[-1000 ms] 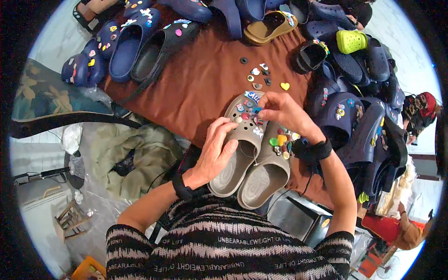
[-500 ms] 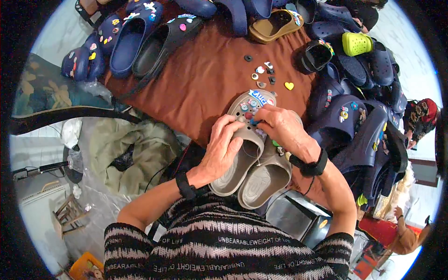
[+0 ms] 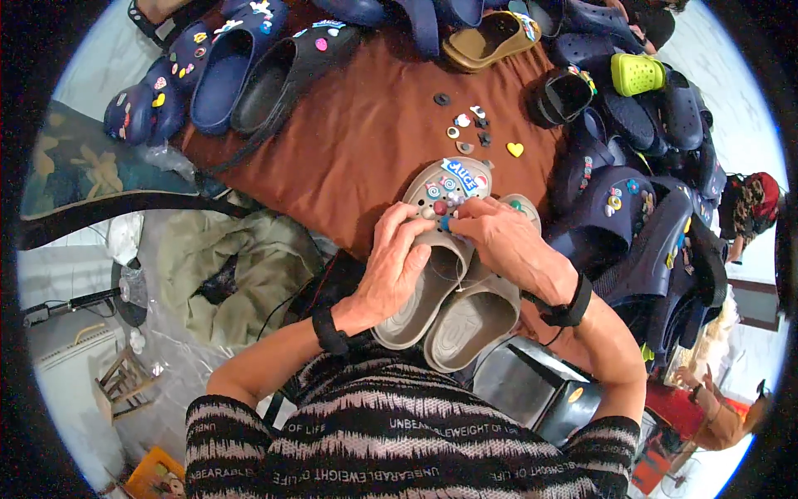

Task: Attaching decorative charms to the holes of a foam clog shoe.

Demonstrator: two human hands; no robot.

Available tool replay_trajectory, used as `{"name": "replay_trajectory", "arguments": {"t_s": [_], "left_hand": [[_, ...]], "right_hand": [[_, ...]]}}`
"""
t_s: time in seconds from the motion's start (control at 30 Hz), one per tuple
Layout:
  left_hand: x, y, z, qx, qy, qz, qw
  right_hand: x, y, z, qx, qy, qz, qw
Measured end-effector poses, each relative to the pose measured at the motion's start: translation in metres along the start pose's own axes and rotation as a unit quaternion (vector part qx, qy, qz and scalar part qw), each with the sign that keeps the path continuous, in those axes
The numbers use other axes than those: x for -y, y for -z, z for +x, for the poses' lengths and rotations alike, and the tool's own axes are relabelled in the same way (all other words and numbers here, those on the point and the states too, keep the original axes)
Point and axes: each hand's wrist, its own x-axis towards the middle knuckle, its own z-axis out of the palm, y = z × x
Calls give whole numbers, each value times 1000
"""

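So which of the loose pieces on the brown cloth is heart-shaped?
The bright yellow heart, rightmost of the group; the loose pieces to its left look mostly dark or whitish.

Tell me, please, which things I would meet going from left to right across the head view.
Crumpled white plastic bag, olive-green cloth, left hand, right hand, lime-green clog, person partly in red.

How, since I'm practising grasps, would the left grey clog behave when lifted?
The left clog looks like moulded foam, so probably light and springy. A thin cord seems to tie it to the right clog, which may follow.
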Motion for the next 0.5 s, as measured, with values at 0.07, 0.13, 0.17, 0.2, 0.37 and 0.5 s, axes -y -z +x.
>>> {"name": "replay_trajectory", "arguments": {"t_s": [0.07,0.13,0.17,0.2,0.37,0.5], "left_hand": [[0,0,-1,2,2,6,1000],[0,0,-1,8,3,24,1000],[-1,1,0,9,3,25,1000],[-3,1,0,9,3,38,999],[-7,1,9,13,2,50,999],[-8,-2,15,1,-6,5,1000]], "right_hand": [[-2,-2,0,24,0,12,1000],[-4,-4,2,46,-8,13,999],[-5,-5,2,58,-12,16,998],[-5,-7,3,59,-10,17,998],[-21,-2,9,78,6,129,989],[-25,1,0,43,3,204,978]]}}
